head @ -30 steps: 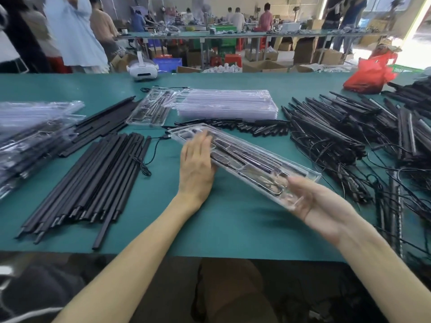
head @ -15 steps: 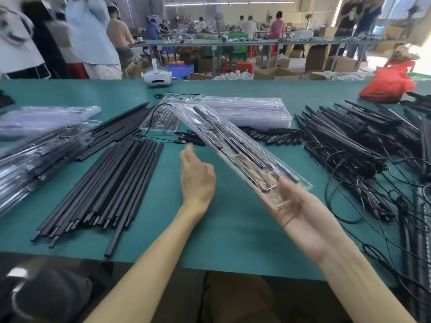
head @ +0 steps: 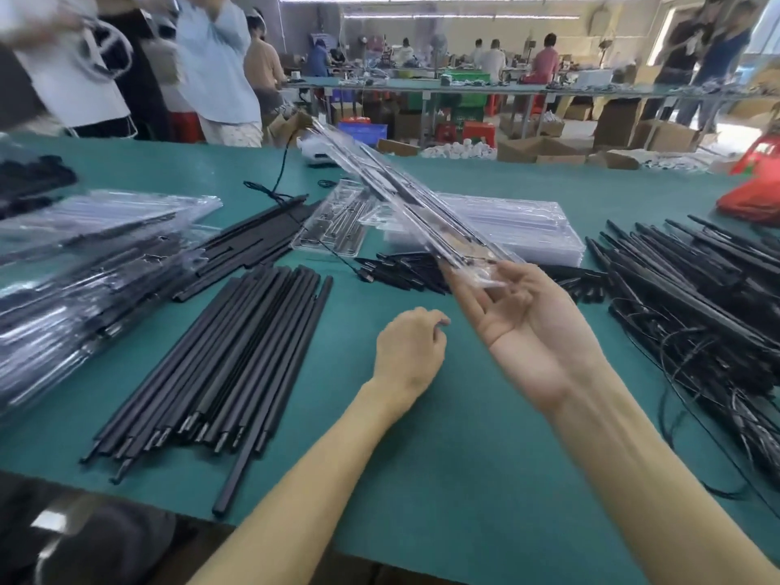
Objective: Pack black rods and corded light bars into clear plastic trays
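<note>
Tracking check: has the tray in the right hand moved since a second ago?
Yes. The right hand lifted the tray off the green table; its far end now tilts up above the empty-tray stack.

Left hand (head: 409,352) loosely curled, right hand (head: 536,327) palm-up pinching a tray (head: 405,192)
</note>
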`<state>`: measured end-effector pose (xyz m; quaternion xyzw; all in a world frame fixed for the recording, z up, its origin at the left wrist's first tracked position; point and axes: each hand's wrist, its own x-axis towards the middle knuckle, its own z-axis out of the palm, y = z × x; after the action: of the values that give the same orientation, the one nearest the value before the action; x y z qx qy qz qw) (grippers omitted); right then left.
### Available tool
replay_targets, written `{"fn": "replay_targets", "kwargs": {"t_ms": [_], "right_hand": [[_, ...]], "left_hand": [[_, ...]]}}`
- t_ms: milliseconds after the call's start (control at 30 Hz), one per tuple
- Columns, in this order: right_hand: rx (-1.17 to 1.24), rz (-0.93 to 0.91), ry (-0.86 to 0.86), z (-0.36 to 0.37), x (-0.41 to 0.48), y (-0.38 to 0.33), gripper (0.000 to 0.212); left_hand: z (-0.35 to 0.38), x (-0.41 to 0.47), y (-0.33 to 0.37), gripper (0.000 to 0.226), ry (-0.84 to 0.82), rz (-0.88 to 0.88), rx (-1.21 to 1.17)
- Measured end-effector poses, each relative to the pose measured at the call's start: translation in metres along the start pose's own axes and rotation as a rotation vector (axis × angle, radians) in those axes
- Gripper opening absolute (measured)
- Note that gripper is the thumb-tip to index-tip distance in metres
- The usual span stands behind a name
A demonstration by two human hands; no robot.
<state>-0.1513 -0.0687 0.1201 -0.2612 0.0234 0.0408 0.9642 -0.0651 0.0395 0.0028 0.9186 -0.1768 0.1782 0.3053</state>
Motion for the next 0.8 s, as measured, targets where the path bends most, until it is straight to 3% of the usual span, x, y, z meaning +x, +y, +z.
{"fn": "replay_targets", "kwargs": {"t_ms": [100, 167, 233, 400, 500, 633, 733, 800], "right_hand": [[0.024, -0.020, -0.061, 0.026, 0.028, -0.003, 0.035], [0.053, -0.039, -0.099, 0.039, 0.050, -0.004, 0.037], [0.066, -0.056, -0.137, 0.050, 0.072, -0.005, 0.035], [0.080, -0.116, -0.189, 0.071, 0.138, 0.003, 0.005], [0.036, -0.108, -0.149, 0.070, 0.176, 0.019, 0.010], [0.008, -0.058, -0.007, 0.057, 0.218, 0.059, 0.009], [0.038, -0.016, 0.099, 0.048, 0.237, 0.089, 0.025], [0.015, 0.036, 0.152, 0.050, 0.246, 0.108, 0.024]], "left_hand": [[-0.010, 0.027, -0.015, 0.027, -0.044, -0.403, -0.684], [-0.010, 0.031, -0.023, 0.033, 0.032, -0.499, -0.878], [-0.007, 0.032, -0.023, 0.035, 0.031, -0.491, -0.899], [-0.005, 0.034, -0.022, 0.043, 0.043, -0.512, -0.866], [-0.009, 0.035, -0.023, 0.045, 0.103, -0.539, -0.924], [-0.018, 0.034, -0.021, 0.020, 0.186, -0.611, -0.995], [-0.022, 0.036, -0.017, 0.033, 0.221, -0.667, -1.093], [-0.022, 0.035, -0.017, 0.031, 0.285, -0.703, -1.176]]}}
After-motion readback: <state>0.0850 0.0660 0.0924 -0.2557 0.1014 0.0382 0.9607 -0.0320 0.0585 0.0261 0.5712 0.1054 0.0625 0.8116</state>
